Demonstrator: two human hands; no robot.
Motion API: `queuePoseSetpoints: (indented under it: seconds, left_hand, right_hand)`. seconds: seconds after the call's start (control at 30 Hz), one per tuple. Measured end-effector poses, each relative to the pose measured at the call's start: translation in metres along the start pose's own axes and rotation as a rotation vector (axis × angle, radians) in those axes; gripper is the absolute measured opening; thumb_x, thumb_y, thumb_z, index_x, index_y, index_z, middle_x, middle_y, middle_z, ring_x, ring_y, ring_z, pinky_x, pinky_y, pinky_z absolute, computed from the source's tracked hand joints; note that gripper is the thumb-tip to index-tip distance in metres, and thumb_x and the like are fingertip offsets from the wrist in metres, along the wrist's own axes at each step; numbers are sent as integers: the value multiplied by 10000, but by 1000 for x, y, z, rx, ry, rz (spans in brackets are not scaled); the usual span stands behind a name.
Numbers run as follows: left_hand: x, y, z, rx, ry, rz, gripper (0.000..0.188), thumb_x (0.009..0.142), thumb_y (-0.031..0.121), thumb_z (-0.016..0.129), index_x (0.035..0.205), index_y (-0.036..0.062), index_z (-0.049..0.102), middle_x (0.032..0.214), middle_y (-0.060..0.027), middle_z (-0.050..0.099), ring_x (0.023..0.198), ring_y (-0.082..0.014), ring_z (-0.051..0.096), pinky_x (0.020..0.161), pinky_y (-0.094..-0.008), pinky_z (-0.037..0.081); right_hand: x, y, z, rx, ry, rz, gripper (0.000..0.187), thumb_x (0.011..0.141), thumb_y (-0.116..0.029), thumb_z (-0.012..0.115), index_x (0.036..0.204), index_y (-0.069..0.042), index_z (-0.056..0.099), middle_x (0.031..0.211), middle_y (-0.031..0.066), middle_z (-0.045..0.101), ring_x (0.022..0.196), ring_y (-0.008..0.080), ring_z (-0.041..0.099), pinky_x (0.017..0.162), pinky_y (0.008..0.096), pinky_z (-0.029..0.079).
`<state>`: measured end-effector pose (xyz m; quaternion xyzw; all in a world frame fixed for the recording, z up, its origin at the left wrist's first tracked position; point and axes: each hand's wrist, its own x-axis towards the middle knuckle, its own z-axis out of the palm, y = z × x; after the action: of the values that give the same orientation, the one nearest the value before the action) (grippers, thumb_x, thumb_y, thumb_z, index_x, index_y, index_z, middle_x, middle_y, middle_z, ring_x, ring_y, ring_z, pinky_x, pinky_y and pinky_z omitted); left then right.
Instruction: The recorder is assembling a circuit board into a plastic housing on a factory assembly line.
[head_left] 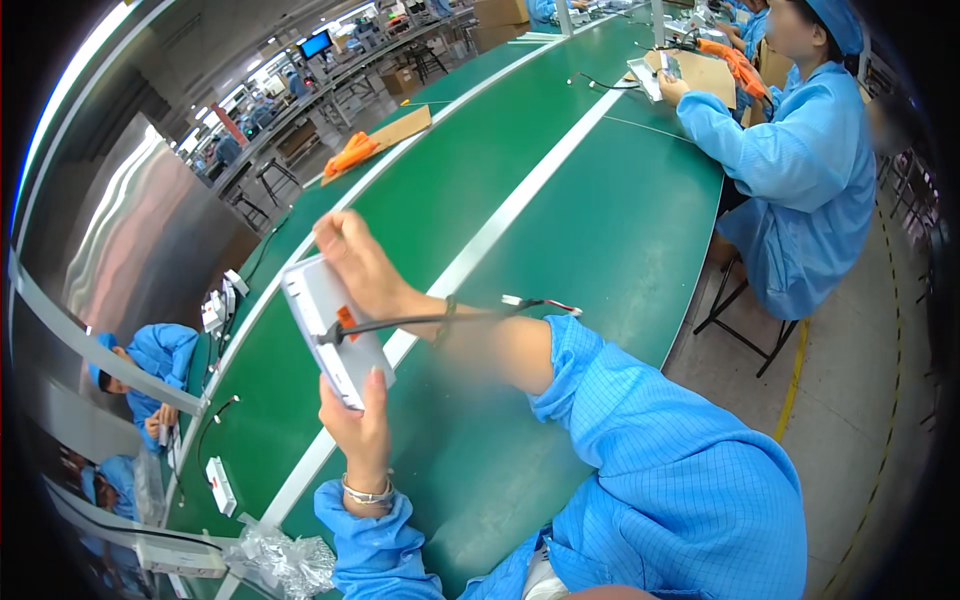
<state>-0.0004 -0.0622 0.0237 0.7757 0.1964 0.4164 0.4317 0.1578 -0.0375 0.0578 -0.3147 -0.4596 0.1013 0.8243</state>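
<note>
A flat white plastic box (325, 315) is held tilted above the green work surface. My left hand (357, 425) grips its lower end, the thumb lying along the near side. Around the upper end curl the fingers of my right hand (362, 262), partly hidden behind the box. A black cable (420, 321) leaves the box through a dark grommet beside an orange patch (347, 322). It crosses over my right wrist and ends in thin wires with small white connectors (545, 304).
The green conveyor belt (560, 240) has pale metal rails (500, 215). Clear plastic bags (285, 560) and another white box (221, 486) lie at lower left. Orange cloth (352, 155) rests on cardboard beyond. A co-worker in blue (790, 150) sits at right; others work at left.
</note>
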Motion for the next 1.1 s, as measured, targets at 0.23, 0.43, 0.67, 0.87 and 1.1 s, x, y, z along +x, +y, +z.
queuePoseSetpoints:
  seconds: [0.23, 0.43, 0.67, 0.87, 1.1]
  left_hand:
    - [2, 10, 5, 657, 120, 317, 333, 771, 193, 636, 958, -46, 498, 714, -186, 599, 616, -301, 613, 563, -343, 475]
    - [-3, 13, 7, 821, 44, 287, 306, 779, 211, 611, 874, -52, 487, 591, -194, 560, 515, -362, 568, 482, -396, 446]
    - [-4, -10, 15, 705, 120, 407, 386, 747, 231, 633, 939, -70, 486, 592, -185, 547, 484, -356, 545, 434, -390, 430]
    - [9, 8, -4, 466, 74, 289, 333, 757, 141, 642, 1010, -40, 524, 777, -173, 615, 664, -268, 618, 601, -288, 474]
    - [-1, 9, 3, 642, 52, 427, 277, 710, 83, 650, 937, -23, 532, 691, -147, 578, 556, -279, 568, 522, -323, 446]
  right_hand:
    - [-19, -4, 13, 219, -65, 568, 665, 838, -671, 181, 575, -125, 455, 519, -22, 415, 464, 72, 379, 421, 232, 295]
    - [-17, -7, 11, 230, -94, 439, 660, 851, -651, 179, 498, -142, 407, 479, -34, 384, 433, 68, 352, 409, 228, 278]
    - [-17, -4, 5, 150, -274, 311, 631, 876, -610, 198, 539, -131, 435, 488, -37, 398, 449, 67, 344, 421, 236, 274]
    - [-3, -25, 2, 343, -306, 346, 605, 864, -623, 221, 714, -107, 500, 567, -25, 474, 475, 75, 425, 444, 208, 333]
    - [-5, -41, 2, 227, -199, 174, 623, 897, -548, 222, 604, -67, 489, 557, 9, 469, 502, 76, 417, 483, 205, 318]
